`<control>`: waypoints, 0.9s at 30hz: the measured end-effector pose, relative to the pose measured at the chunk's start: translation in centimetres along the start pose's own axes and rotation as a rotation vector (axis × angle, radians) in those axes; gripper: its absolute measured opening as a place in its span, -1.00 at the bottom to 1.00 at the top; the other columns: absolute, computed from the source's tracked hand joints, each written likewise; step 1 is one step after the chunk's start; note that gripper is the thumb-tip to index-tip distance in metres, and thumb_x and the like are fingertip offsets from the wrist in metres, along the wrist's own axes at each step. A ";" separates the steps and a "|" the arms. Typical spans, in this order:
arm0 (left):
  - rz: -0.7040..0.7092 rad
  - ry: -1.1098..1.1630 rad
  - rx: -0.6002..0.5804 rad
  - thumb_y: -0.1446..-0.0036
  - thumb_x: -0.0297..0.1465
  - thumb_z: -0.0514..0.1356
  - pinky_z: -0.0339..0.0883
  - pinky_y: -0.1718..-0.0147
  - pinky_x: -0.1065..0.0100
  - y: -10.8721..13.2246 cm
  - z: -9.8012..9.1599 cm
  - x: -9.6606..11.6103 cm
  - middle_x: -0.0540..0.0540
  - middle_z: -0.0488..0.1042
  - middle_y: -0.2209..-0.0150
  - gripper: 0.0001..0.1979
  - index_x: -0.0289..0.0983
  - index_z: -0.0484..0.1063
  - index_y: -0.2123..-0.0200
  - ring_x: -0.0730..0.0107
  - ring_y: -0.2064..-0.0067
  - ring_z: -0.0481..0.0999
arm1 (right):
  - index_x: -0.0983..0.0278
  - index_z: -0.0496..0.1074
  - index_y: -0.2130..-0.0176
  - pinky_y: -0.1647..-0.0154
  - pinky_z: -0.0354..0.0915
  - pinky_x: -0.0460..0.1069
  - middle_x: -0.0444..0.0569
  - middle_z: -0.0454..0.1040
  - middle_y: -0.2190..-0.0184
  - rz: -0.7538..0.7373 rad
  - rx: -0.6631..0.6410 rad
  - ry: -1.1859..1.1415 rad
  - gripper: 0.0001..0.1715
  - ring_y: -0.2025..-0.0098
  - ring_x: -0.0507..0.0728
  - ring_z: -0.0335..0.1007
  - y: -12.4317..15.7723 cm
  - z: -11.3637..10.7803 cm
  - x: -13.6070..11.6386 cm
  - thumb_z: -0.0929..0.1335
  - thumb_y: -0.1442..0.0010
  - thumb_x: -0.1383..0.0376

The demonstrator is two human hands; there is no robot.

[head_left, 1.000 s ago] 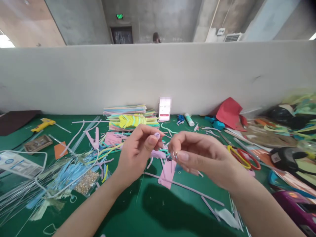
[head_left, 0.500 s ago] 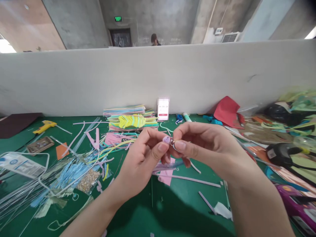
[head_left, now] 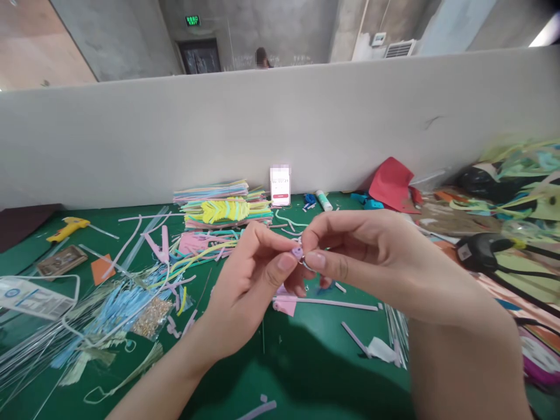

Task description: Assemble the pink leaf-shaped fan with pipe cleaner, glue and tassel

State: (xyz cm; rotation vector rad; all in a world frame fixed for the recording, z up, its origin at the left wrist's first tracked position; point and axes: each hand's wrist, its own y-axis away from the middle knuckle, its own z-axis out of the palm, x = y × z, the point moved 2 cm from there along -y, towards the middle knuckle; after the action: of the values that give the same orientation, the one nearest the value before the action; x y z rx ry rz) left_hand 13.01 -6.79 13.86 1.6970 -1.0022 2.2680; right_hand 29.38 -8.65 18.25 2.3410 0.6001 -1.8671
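Observation:
Both of my hands are raised over the green table (head_left: pixel 306 361), fingertips meeting at the middle of the view. My left hand (head_left: pixel 249 286) pinches a small lilac foam piece (head_left: pixel 297 252) between thumb and forefinger. My right hand (head_left: pixel 367 256) pinches a small metal ring (head_left: pixel 305 263) against that lilac piece. Below the hands lie a pink foam tag (head_left: pixel 286 304) and a long lilac strip (head_left: pixel 336 304) on the table.
A stack of coloured foam sheets (head_left: pixel 219 207) and a phone (head_left: pixel 280 185) stand against the grey partition (head_left: pixel 175 140). Plastic bags, blue strips and a bag of gold bits (head_left: pixel 151 318) lie left; a yellow glue gun (head_left: pixel 65 227) far left. Red felt (head_left: pixel 391 184) and craft clutter fill the right.
My hands came together: the right hand moved left until its ring met the lilac piece in the left hand's pinch. The camera tilted down a little.

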 end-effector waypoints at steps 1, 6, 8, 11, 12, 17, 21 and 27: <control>-0.004 0.001 -0.013 -0.29 -0.44 0.10 0.45 0.38 0.52 0.1 0.0 0.0 0.03 0.43 0.35 -0.94 -0.18 0.36 0.21 0.57 0.36 0.49 | 0.24 0.45 0.39 0.49 0.31 -0.09 -0.09 0.48 0.48 -0.006 0.003 0.006 -0.85 0.43 0.04 0.45 0.1 0.0 0.0 0.40 -0.18 0.23; -0.032 -0.014 -0.064 -0.31 -0.45 0.07 0.41 0.39 0.52 0.4 0.1 0.1 0.03 0.46 0.36 -0.92 -0.18 0.34 0.22 0.57 0.37 0.47 | 0.23 0.42 0.39 0.46 0.33 -0.09 -0.10 0.49 0.47 -0.063 0.040 0.069 -0.89 0.43 0.04 0.45 0.6 0.2 -0.4 0.37 -0.20 0.31; -0.041 -0.028 -0.076 -0.31 -0.45 0.07 0.39 0.39 0.52 0.5 0.3 0.1 0.02 0.48 0.35 -0.92 -0.18 0.33 0.22 0.58 0.37 0.47 | 0.23 0.41 0.38 0.46 0.34 -0.09 -0.11 0.48 0.48 -0.083 0.059 0.124 -0.90 0.44 0.04 0.45 0.8 0.2 -0.7 0.36 -0.21 0.34; -0.038 -0.015 -0.074 -0.31 -0.44 0.08 0.38 0.40 0.54 0.5 0.5 0.1 0.02 0.49 0.35 -0.93 -0.18 0.33 0.21 0.59 0.39 0.46 | 0.21 0.39 0.36 0.54 0.31 -0.10 -0.11 0.47 0.50 -0.088 0.055 0.157 -0.91 0.47 0.03 0.43 1.1 0.2 -0.7 0.35 -0.22 0.34; -0.031 -0.007 -0.069 -0.31 -0.44 0.08 0.38 0.40 0.54 0.5 0.6 0.1 0.02 0.49 0.35 -0.94 -0.18 0.33 0.21 0.59 0.39 0.46 | 0.21 0.39 0.35 0.56 0.29 -0.11 -0.11 0.46 0.50 -0.089 0.060 0.149 -0.92 0.48 0.03 0.42 1.1 0.2 -0.7 0.35 -0.22 0.33; -0.018 0.014 -0.039 -0.30 -0.41 0.09 0.39 0.42 0.52 0.4 0.4 -0.2 0.00 0.47 0.39 -0.94 -0.19 0.34 0.19 0.55 0.40 0.45 | 0.19 0.38 0.31 0.62 0.24 -0.14 -0.16 0.40 0.53 -0.103 0.084 0.067 -0.96 0.51 -0.01 0.38 0.8 0.3 -0.3 0.36 -0.23 0.30; 0.039 -0.032 0.029 -0.29 -0.37 0.10 0.36 0.46 0.51 0.3 0.1 -0.1 -0.01 0.41 0.41 -0.91 -0.19 0.36 0.15 0.53 0.42 0.40 | 0.17 0.39 0.29 0.70 0.15 -0.16 -0.23 0.32 0.60 -0.116 0.136 0.011 -0.95 0.62 -0.07 0.23 0.6 0.3 -0.1 0.38 -0.21 0.28; 0.103 -0.338 0.159 -0.12 -0.32 0.28 0.19 0.61 0.52 -0.2 0.4 0.7 0.08 0.29 0.52 -0.83 -0.21 0.37 0.25 0.57 0.54 0.25 | 0.21 0.39 0.29 0.71 0.16 -0.14 -0.20 0.34 0.61 -0.061 0.160 -0.108 -0.80 0.65 -0.06 0.22 0.0 -0.1 0.5 0.43 -0.14 0.17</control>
State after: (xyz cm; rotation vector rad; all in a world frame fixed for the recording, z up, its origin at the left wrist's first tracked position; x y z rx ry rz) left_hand 13.20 -7.04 14.67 2.1996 -1.0123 2.2201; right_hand 29.56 -8.48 17.76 2.3204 0.5345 -2.1271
